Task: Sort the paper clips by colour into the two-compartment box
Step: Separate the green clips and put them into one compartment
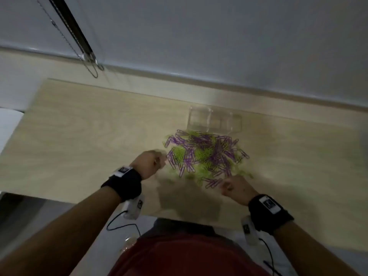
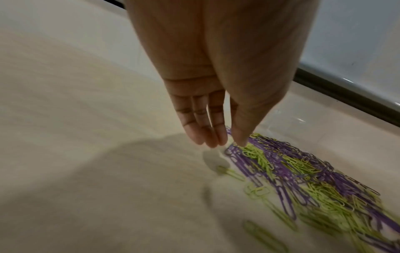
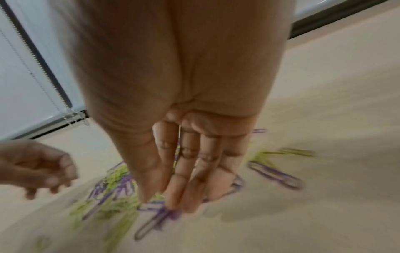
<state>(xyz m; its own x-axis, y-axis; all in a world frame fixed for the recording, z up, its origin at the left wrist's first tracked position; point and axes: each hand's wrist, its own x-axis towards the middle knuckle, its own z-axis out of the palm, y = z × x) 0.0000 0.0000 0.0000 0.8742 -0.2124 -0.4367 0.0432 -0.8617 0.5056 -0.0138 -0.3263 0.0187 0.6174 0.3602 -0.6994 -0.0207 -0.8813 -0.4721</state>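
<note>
While the clips [image 1: 205, 156] crowd the box [image 1: 214, 121], both hands hover at the pile's edges, fingers loose.

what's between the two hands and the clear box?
Head view: the mixed pile of purple and green paper clips lies between both hands (left hand, right hand) and the clear two-compartment box behind it.

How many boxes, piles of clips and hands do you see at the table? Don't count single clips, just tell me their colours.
Clear two-compartment box: 1
Pile of paper clips: 1, purple clips and green clips mixed, too many to count singly
Hands: 2, left hand and right hand
Total: 4
</note>
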